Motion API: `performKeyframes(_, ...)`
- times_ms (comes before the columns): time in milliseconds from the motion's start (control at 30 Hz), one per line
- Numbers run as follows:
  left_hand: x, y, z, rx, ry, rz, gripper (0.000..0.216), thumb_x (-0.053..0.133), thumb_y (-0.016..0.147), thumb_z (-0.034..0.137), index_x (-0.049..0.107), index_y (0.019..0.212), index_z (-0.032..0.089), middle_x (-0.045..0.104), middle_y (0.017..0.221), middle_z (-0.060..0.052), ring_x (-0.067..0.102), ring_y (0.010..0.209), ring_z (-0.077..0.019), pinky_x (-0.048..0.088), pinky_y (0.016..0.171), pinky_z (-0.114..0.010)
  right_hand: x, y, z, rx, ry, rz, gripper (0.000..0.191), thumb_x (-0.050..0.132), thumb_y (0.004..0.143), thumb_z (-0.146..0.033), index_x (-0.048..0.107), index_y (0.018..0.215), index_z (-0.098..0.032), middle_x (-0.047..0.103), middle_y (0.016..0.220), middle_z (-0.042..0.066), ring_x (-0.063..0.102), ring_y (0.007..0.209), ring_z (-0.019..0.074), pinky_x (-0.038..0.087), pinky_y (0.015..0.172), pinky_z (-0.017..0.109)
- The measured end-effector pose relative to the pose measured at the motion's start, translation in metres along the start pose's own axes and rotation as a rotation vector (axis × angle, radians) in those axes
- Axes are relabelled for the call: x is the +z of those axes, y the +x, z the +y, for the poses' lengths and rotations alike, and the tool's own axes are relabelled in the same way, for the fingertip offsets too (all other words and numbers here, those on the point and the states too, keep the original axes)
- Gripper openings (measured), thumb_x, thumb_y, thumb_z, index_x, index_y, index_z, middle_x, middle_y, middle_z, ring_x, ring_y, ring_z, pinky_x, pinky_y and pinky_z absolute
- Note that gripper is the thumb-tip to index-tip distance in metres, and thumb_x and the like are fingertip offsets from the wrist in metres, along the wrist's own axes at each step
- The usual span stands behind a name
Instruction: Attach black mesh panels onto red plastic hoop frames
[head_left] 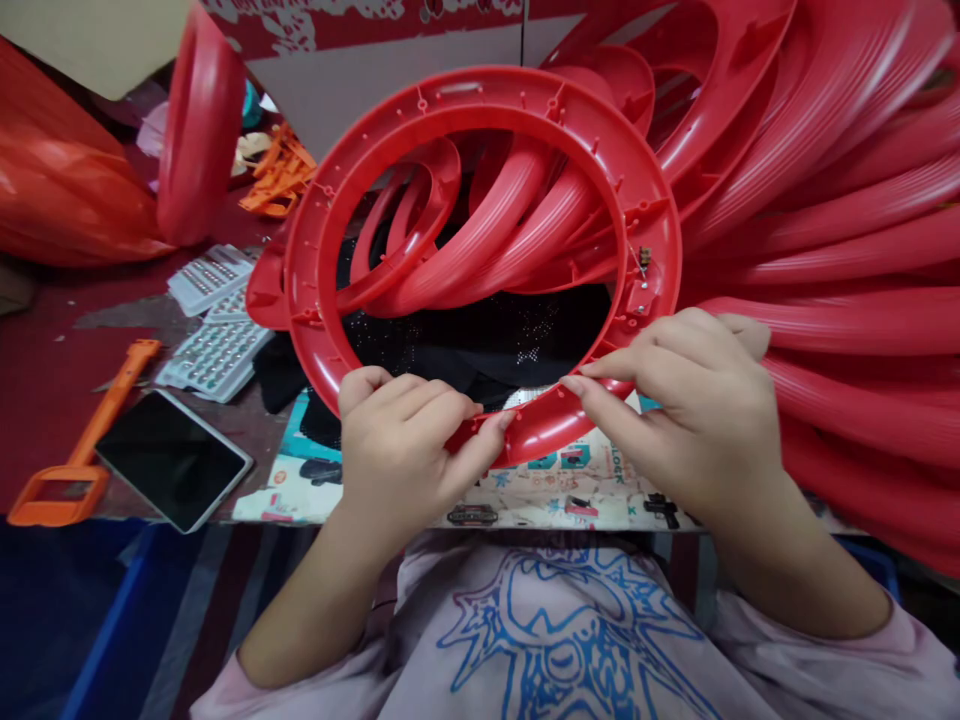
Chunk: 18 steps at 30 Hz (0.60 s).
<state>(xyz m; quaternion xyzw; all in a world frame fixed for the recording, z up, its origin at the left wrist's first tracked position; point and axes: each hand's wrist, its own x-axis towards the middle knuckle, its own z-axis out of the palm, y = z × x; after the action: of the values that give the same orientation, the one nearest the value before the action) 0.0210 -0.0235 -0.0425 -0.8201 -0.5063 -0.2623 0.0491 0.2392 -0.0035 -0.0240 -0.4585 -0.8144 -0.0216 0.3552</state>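
Note:
In front of me I hold a red plastic ring [480, 95], its hollow ribbed inside facing me. My left hand [420, 430] grips the near rim at lower left, thumb inside the channel and fingers curled round the inner edge. My right hand [682, 400] pinches the rim at lower right, with thumb and index finger on the inner edge. A small brass-coloured metal piece [644, 258] sits in the ring's channel above my right hand. Black fabric with shiny studs [525, 335] shows through the ring's opening.
Many red curved plastic parts [840, 230] are heaped at the right and behind the ring. To the left lie a phone [176, 458], an orange plastic shovel-like piece [90, 440], trays of small shiny parts [214, 355] and orange pieces [281, 170]. Printed cardboard [540, 505] covers the table's near edge.

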Motion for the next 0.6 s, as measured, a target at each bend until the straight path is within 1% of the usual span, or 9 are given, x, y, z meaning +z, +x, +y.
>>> performKeyframes(100, -0.0006, 0.0011, 0.0005, -0.014, 0.013, -0.003, 0.028, 0.056, 0.091, 0.035, 0.056, 0.066, 0.022, 0.068, 0.063, 0.001, 0.058, 0.057, -0.0181, 0.034, 0.070, -0.043, -0.0017, 0.0004, -0.0004, 0.043, -0.011, -0.042, 0.024, 0.066, 0.086, -0.027, 0.067, 0.062, -0.021, 0.059, 0.060, 0.000, 0.050, 0.067, 0.0165, 0.031, 0.066, 0.035)
performKeyframes(200, -0.0015, 0.0015, 0.0015, -0.027, 0.019, 0.004, 0.030, 0.055, 0.091, 0.037, 0.055, 0.065, 0.023, 0.068, 0.062, 0.002, 0.057, 0.056, -0.0174, 0.034, 0.069, -0.043, -0.0042, 0.0002, -0.0006, 0.055, -0.012, -0.071, 0.023, 0.068, 0.084, -0.028, 0.067, 0.061, -0.022, 0.056, 0.058, -0.001, 0.048, 0.065, 0.0157, 0.028, 0.067, 0.036)
performKeyframes(367, -0.0011, 0.0014, 0.0023, -0.018, 0.027, 0.003, 0.029, 0.056, 0.091, 0.036, 0.055, 0.065, 0.023, 0.068, 0.062, 0.001, 0.058, 0.056, -0.0179, 0.034, 0.069, -0.043, -0.0048, -0.0002, -0.0013, 0.094, -0.043, -0.059, 0.025, 0.069, 0.084, -0.030, 0.067, 0.060, -0.022, 0.057, 0.057, -0.001, 0.046, 0.065, 0.0166, 0.026, 0.067, 0.036)
performKeyframes(600, 0.0017, 0.0003, -0.0015, 0.018, 0.025, 0.008, 0.028, 0.058, 0.090, 0.035, 0.056, 0.067, 0.021, 0.068, 0.064, 0.000, 0.059, 0.058, -0.0190, 0.034, 0.071, -0.043, -0.0028, -0.0002, -0.0005, 0.091, -0.122, -0.074, 0.030, 0.071, 0.081, -0.034, 0.063, 0.055, -0.022, 0.056, 0.057, 0.000, 0.045, 0.067, 0.0188, 0.020, 0.067, 0.037)
